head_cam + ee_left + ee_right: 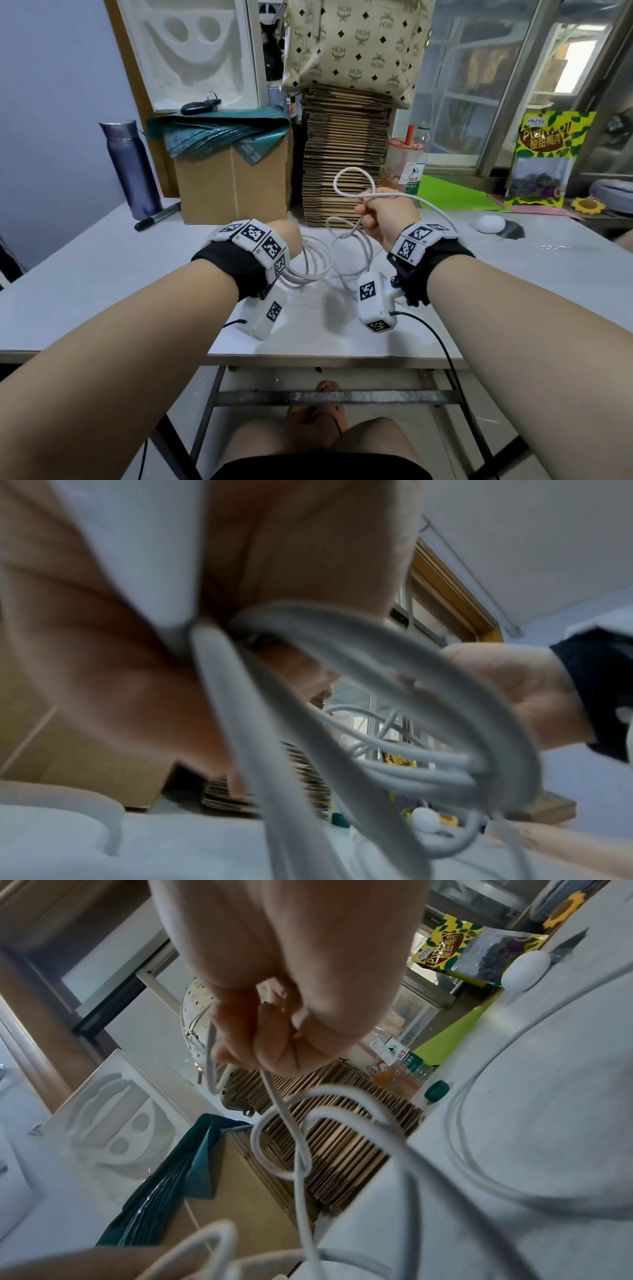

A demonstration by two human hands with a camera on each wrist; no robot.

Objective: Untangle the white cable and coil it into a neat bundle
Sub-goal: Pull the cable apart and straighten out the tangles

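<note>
1. Several turns of the cable (313,263) hang as a coil from the left hand (286,236) above the table (102,274); from there it runs up to the right hand (383,219), makes an open loop above that hand, and trails off right across the tabletop
2. Left hand: the head view hides its fingers behind the wrist; in the left wrist view the bundled strands (394,696) pass between thumb and fingers, which close on them
3. Right hand is raised higher, fingers curled, pinching a strand (274,1093) between thumb and fingertips (270,1053), with more loose loops dangling below
4. Just behind the hands stands a stack of flattened cardboard (346,154) with a patterned bag (356,44) on top, and a box (233,181) to its left
5. Further left a bottle (128,168) and a marker (157,216); to the right a white egg-shaped thing (490,224) lies near the trailing cable, with a snack bag (548,157) behind
</note>
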